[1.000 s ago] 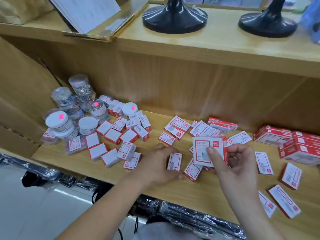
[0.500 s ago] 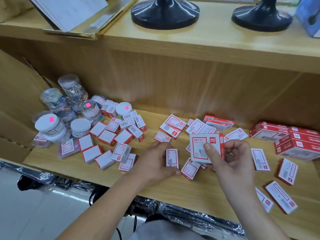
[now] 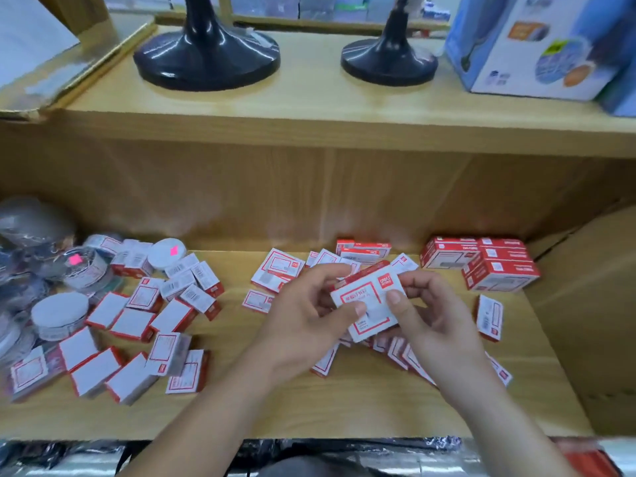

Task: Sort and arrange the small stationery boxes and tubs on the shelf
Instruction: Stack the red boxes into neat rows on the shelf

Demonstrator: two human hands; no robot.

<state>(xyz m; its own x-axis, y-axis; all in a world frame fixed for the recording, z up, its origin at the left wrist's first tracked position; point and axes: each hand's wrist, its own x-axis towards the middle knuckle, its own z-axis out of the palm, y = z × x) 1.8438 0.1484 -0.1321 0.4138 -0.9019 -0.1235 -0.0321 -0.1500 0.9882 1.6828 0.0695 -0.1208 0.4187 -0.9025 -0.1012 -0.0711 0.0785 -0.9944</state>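
Small stationery boxes [image 3: 132,323], white-faced with red edges, lie scattered over the wooden shelf [image 3: 344,407], with round white-lidded tubs [image 3: 60,315] heaped at its left end. Above the middle, the left hand [image 3: 309,318] and right hand [image 3: 433,315] both pinch one larger box [image 3: 373,316], thumbs on its printed face. That face is turned toward the camera, its long axis running left to right, the right end higher.
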